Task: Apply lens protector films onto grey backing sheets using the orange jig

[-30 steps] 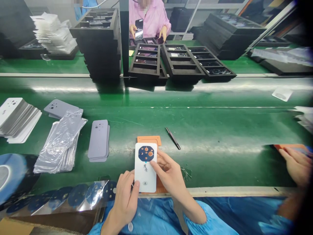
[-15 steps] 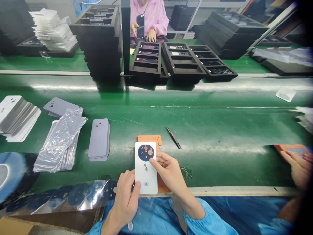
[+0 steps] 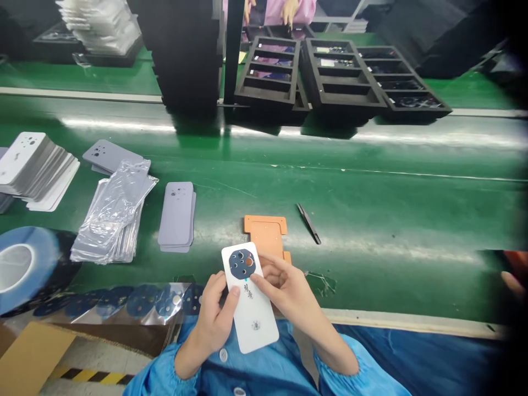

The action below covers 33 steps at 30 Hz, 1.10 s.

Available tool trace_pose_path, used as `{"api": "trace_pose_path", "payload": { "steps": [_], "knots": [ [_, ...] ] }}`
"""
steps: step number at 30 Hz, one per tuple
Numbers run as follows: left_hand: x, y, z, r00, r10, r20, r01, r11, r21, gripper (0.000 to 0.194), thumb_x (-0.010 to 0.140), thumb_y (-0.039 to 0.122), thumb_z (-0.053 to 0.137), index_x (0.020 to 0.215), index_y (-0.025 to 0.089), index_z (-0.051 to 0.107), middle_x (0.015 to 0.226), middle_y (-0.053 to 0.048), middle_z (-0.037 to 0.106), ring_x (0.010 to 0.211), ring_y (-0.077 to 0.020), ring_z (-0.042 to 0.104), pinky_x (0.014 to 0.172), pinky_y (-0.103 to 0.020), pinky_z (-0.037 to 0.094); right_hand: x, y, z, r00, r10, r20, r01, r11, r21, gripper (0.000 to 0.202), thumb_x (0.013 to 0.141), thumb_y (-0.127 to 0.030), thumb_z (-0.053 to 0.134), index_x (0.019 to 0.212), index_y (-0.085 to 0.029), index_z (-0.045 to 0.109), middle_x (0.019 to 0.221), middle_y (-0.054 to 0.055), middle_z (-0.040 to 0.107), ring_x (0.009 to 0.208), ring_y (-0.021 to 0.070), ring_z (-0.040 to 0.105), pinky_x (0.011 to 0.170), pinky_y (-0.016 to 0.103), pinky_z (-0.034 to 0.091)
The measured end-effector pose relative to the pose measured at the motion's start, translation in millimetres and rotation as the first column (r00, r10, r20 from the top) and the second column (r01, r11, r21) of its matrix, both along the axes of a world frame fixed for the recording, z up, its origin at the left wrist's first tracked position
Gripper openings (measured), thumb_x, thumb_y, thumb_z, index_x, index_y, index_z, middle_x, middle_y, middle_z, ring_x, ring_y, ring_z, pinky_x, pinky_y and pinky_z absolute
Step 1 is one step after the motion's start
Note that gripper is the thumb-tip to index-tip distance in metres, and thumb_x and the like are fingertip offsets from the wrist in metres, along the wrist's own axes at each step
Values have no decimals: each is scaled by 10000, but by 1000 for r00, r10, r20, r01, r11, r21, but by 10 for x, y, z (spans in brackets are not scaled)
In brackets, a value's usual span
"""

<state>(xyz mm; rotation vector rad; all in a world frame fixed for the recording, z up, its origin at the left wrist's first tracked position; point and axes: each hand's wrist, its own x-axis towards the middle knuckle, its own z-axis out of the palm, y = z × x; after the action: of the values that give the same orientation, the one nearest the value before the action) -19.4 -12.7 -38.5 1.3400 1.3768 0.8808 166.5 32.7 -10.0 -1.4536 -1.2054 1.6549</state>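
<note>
We pinched the white back cover [image 3: 250, 297] between left hand [image 3: 214, 322] and right hand [image 3: 289, 294], lower centre; a thumb slip could have skewed its blue camera sticker [image 3: 242, 263].

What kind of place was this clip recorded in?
Likely a phone-cover assembly line: a green belt, stacked black trays, piles of back covers, and both hands holding one cover.

My fingers [image 3: 274, 275] hide part of the orange plate [image 3: 266, 234] | tape roll [image 3: 20, 264] cut by left edge | co-worker's hand [image 3: 513, 283] mostly out of frame | small print on white cover [image 3: 249, 300] unreadable
</note>
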Motion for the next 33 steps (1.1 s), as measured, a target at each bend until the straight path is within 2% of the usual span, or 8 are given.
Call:
{"api": "trace_pose_path", "payload": {
  "steps": [2,4,6,8,11,19,29,33],
  "knots": [
    [-1,2,-3,1000,15,21,-15,1000,-18,334,1051,431,433,1082,203,675,1002,-67,685,883,-220,616,805,-357,511,-24,-15,15,992,-5,128,-8,994,105,567,914,-403,696,1443,-253,555,807,10,732,655,177,688,560,304,594],
    [6,14,11,999,23,22,-22,1000,-16,332,1048,433,443,1077,198,676,1011,-71,688,896,-224,615,818,-364,513,-54,-26,48,941,-111,319,-9,936,351,537,897,-363,710,1411,-262,592,986,72,755,828,234,731,695,391,641],
    [16,34,37,1000,18,10,-18,1000,3,319,1045,423,451,1085,199,674,1024,-75,687,927,-232,615,851,-378,508,-86,-37,86,855,-256,451,-92,781,618,418,885,-290,722,1301,-273,682,1202,120,723,1067,293,710,882,483,625],
    [21,52,68,1000,0,-15,0,1000,28,307,1048,406,445,1071,202,675,1011,-75,683,938,-235,612,862,-383,495,-118,-48,115,815,-294,499,-239,614,752,316,903,-209,696,1209,-278,733,1288,121,701,1181,304,674,963,511,600],
    [9,65,107,998,-38,-59,41,998,52,302,1054,375,434,950,200,657,918,-59,656,860,-216,588,807,-364,466,-159,-57,126,801,-198,564,-409,507,759,271,944,-150,640,1170,-252,750,1220,103,750,1169,271,700,944,461,634],
    [-52,92,140,986,-144,-85,151,985,81,256,1062,320,415,933,199,601,893,-48,627,835,-208,552,775,-367,407,-177,3,181,772,-29,635,-505,581,639,228,1015,-232,573,1122,-193,771,1230,116,755,1143,266,731,941,419,658],
    [-90,112,142,984,-174,-37,177,978,110,193,1043,266,434,942,194,582,892,-32,633,808,-193,540,751,-348,376,-212,84,270,763,6,646,-544,547,636,165,986,-162,598,1027,-150,758,1153,129,776,981,255,778,803,380,685],
    [-76,100,146,988,-149,-45,153,983,103,167,1026,251,445,957,189,585,897,-36,634,802,-195,538,755,-351,378,-239,103,221,790,-52,611,-516,484,707,98,925,-120,665,967,-157,745,1083,111,795,1021,280,763,933,468,642]
  ]
}}
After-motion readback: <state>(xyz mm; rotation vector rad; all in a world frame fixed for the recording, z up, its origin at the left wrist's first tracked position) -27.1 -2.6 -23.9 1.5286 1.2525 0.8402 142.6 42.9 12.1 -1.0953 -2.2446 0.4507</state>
